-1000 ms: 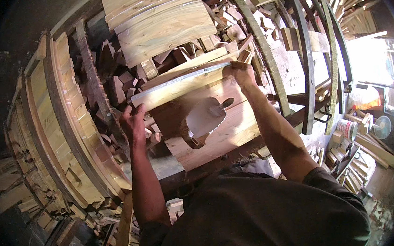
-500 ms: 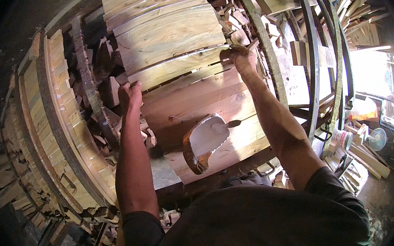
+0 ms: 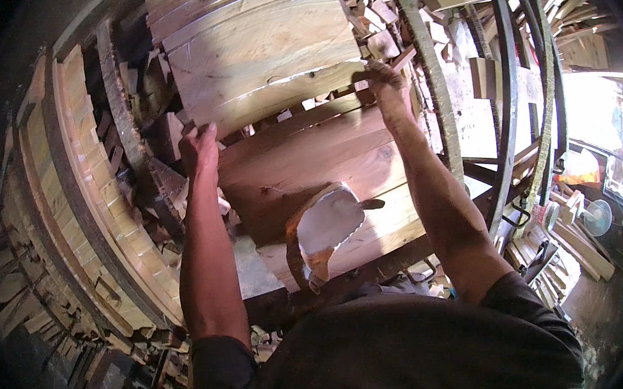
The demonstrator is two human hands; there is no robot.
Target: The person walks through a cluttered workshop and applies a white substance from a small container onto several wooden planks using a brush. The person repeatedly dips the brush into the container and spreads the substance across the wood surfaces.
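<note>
My left hand [image 3: 201, 148] is closed at the near left corner of a pale wooden panel [image 3: 262, 50] made of planks laid edge to edge. At its near right corner, my right hand [image 3: 387, 88] is closed too, the fingertips partly in shadow. White streaks run along the plank joints. Nearer to me lie reddish-brown boards [image 3: 308, 150], with a gap between them and the panel. On these boards sits a cut-open orange-brown container [image 3: 329, 226] coated with white paste. A dark handle [image 3: 373, 204] sticks out at its right.
Dark metal bars [image 3: 430, 73] rise right of the panel, with wood offcuts [image 3: 378, 22] beside them. Clamped plank panels [image 3: 96, 191] stand at the left. A small fan [image 3: 596, 218] and stacked wood strips [image 3: 579, 245] are at the far right, near a bright opening.
The gap between the panel and the nearer boards looks wider. Both hands keep their hold on its corners. The whole view has shifted slightly.
</note>
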